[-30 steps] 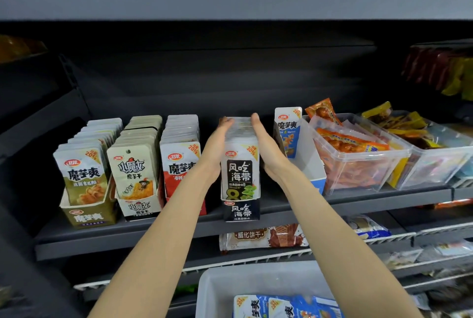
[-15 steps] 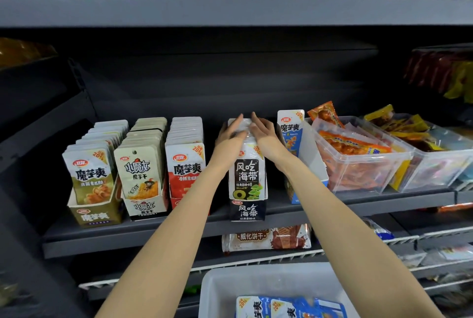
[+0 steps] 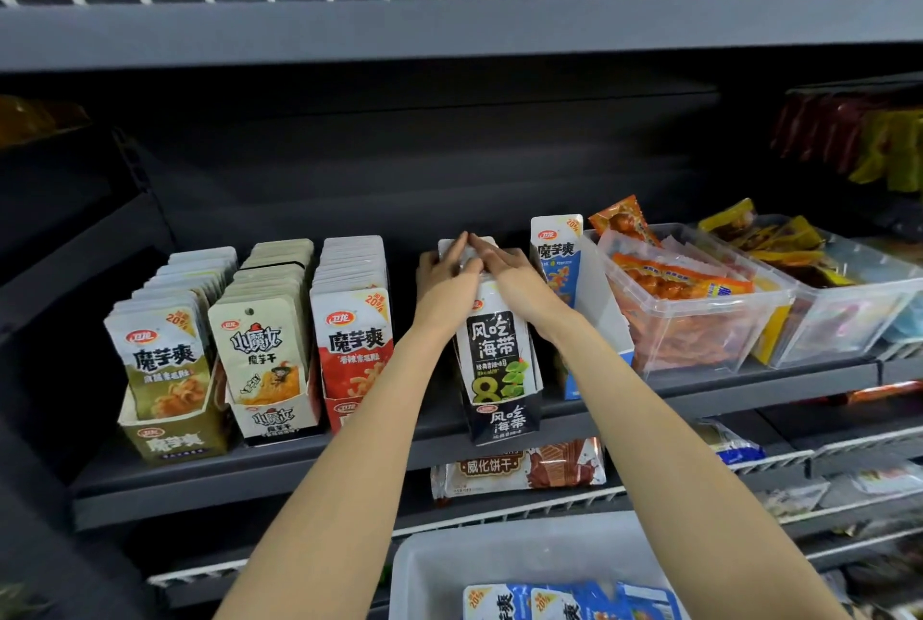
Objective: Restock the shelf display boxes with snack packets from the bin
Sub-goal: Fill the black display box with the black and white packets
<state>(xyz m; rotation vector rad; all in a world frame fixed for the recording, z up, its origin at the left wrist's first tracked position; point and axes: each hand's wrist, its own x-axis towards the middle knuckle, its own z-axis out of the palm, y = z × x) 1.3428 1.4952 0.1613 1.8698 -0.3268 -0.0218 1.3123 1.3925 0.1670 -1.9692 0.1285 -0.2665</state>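
Fingers of both hands lie flat, pressing the tops of the seaweed packets in the black display box on the shelf; nothing is clenched. Risk: the box overhangs the shelf lip, so forward pressure could tip it off. Packets stand upright, long axis vertical, faces toward the aisle. Blue packets wait in the bin below.

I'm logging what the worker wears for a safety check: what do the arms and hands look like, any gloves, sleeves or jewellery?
Both arms are bare from the bottom edge of the picture to the wrist, with no sleeve in view. The left hand and right hand wear no gloves, and no watch, bracelet or ring shows on them.
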